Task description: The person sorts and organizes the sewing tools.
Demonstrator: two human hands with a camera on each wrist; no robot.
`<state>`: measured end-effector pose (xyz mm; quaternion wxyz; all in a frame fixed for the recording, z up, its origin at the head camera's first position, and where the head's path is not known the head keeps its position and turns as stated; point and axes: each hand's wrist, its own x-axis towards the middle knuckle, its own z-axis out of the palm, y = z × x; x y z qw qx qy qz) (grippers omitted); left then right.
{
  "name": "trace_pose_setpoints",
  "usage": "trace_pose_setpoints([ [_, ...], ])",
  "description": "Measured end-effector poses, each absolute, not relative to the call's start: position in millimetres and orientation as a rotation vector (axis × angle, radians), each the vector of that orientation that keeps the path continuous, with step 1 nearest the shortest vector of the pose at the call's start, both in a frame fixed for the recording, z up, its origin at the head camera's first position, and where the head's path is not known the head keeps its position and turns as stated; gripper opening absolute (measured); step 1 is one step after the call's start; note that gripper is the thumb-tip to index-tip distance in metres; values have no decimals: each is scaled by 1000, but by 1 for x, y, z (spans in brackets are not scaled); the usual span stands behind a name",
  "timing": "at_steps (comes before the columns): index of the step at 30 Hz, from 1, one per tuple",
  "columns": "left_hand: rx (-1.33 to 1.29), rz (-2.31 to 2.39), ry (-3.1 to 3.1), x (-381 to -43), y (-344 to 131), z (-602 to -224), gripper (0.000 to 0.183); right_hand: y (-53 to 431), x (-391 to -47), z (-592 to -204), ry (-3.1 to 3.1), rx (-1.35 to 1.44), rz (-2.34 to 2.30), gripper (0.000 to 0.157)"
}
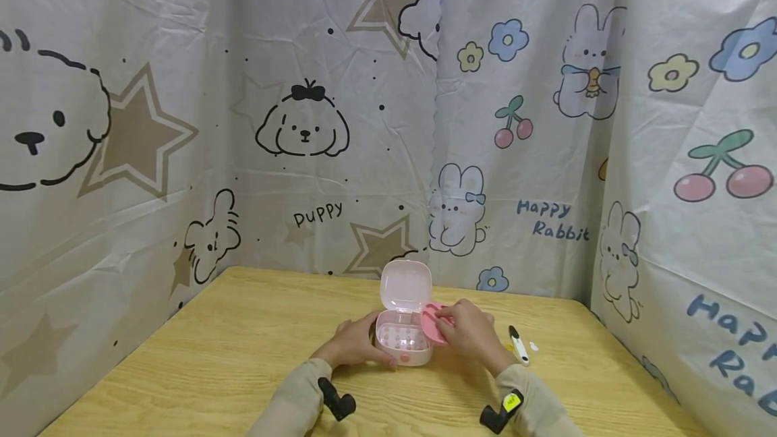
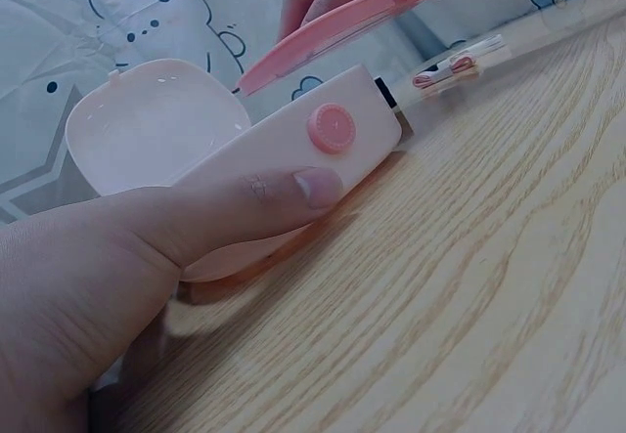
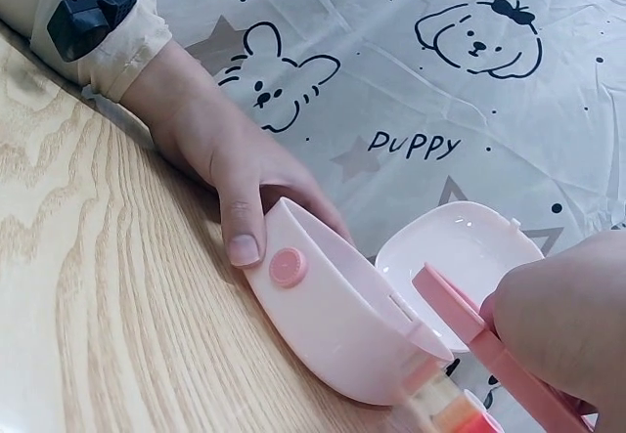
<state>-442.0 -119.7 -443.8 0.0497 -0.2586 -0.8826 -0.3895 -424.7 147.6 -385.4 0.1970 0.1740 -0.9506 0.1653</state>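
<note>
A pale pink box (image 1: 419,357) stands on the table with its hinged lid (image 1: 407,285) raised at the back. A round, darker pink button (image 2: 332,128) marks its front. My left hand (image 1: 355,341) grips the box's left side, the thumb lying along the front wall and the other fingers round the side, partly hidden. Above the box's right side, my right hand (image 1: 470,330) pinches a darker pink, tray-like insert (image 1: 432,322) by its edge. The insert is tilted and has recesses in its face. Through the opening, a small repeated pattern shows in the box's inside (image 1: 403,337).
Right of the box lies a slim white tool (image 1: 520,349) with a black end, beside a small white piece (image 1: 533,346). A blurred, colour-striped thing (image 3: 445,404) is near the box in the right wrist view. Printed curtains (image 1: 364,187) hang behind the wooden table (image 1: 243,329).
</note>
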Motion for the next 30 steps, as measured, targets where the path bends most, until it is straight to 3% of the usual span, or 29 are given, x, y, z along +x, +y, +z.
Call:
trace_pose_setpoints([
  [30,-778,-1191,-2694,-444,-120,-446,110,176,-427,-381,-2833,448,466,12],
])
